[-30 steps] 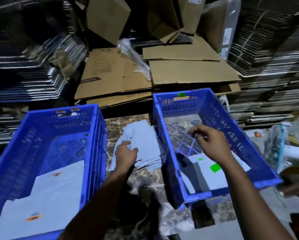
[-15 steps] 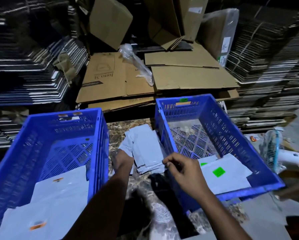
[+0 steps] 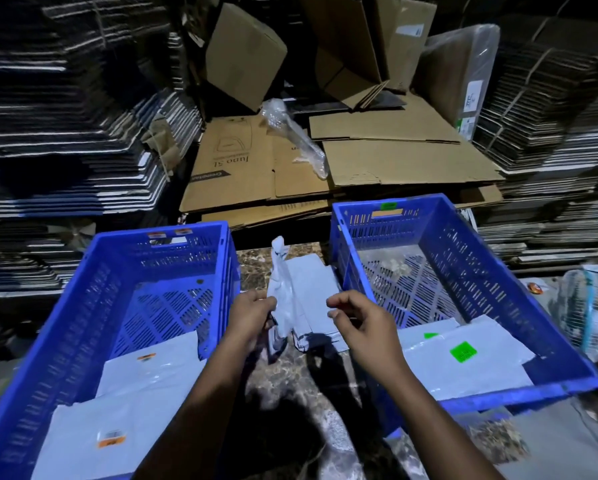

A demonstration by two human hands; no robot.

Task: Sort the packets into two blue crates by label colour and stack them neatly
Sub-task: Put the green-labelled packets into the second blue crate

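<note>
Since half a second ago, right hand (image 3: 361, 327) is coming back from the right crate (image 3: 564, 382), and left hand (image 3: 252, 315) is lifting one packet (image 3: 283, 299).

Left hand is pinching this packet, hanging crumpled above the pile (image 3: 313, 299) on the bench (image 3: 287, 386); right hand is empty, fingers loosely curled. Its label is not showing, so it is risking the wrong crate, maybe the left crate (image 3: 82, 327).

Both forearms reached forward side by side, the left hand (image 3: 250, 315) pinching a grey packet (image 3: 280, 296) upright while the right hand (image 3: 359, 323) hovered beside it, fingers loosely curled, holding nothing.
</note>
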